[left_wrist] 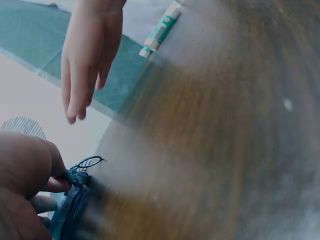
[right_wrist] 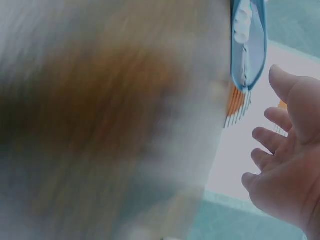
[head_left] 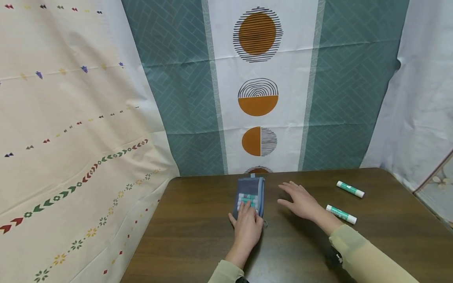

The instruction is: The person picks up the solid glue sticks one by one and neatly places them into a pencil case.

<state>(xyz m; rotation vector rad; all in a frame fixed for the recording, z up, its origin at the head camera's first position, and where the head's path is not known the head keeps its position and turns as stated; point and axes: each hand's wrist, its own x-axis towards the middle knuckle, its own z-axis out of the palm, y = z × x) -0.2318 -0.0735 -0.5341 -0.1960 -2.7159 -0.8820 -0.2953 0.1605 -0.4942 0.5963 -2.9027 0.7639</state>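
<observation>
A grey-blue zip pouch (head_left: 247, 184) lies near the table's far edge, with several green-and-white glue sticks (head_left: 250, 197) showing in it. My left hand (head_left: 246, 228) grips its near part, thumb at the left side and fingers over the top. The left wrist view shows this hand (left_wrist: 25, 172) at the pouch's zipper end (left_wrist: 75, 200). To the right of the pouch, my right hand (head_left: 301, 200) hovers with fingers spread, holding nothing. In the right wrist view, the pouch (right_wrist: 260, 55) gapes along its side, white stick ends inside, near this empty hand (right_wrist: 295, 145).
Two loose glue sticks, one farther back (head_left: 350, 189) and one nearer (head_left: 341, 214), lie on the right of the brown wooden table (head_left: 184, 236). Patterned cloth (head_left: 191, 90) hangs behind the table, with more cloth at both sides.
</observation>
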